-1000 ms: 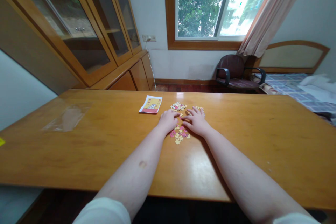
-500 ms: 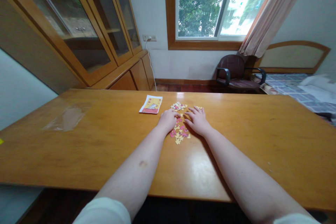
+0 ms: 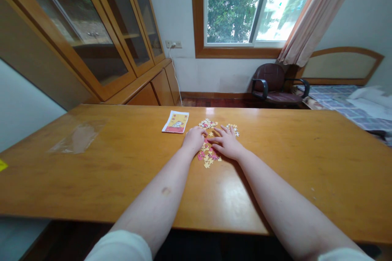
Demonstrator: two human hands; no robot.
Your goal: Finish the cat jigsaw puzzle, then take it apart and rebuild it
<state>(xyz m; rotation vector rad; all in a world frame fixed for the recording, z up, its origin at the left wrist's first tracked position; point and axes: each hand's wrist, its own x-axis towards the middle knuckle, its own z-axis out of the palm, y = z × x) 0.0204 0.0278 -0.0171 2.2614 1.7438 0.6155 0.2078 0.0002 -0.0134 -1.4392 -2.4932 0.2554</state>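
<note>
On the wooden table (image 3: 122, 163) lie small yellow and pink puzzle pieces (image 3: 207, 157) in a loose heap between my two hands. My left hand (image 3: 193, 138) rests at the heap's left edge with its fingers curled down onto the pieces. My right hand (image 3: 226, 142) lies flat on the heap's right side, fingers stretched out toward the left. A small joined cluster of pieces (image 3: 207, 123) sits just beyond my left hand, and another cluster (image 3: 232, 129) just beyond my right hand. A yellow picture card (image 3: 175, 122) lies further left.
A clear plastic bag (image 3: 78, 136) lies flat at the table's left. A yellow scrap (image 3: 2, 165) sits at the left edge. Behind the table are a glass-door cabinet (image 3: 92, 28), a dark armchair (image 3: 274, 83) under the window, and a bed (image 3: 352, 102) at the right.
My right hand has slid a little left and toward me, uncovering the cluster of pieces beyond it. My left hand has barely shifted.
</note>
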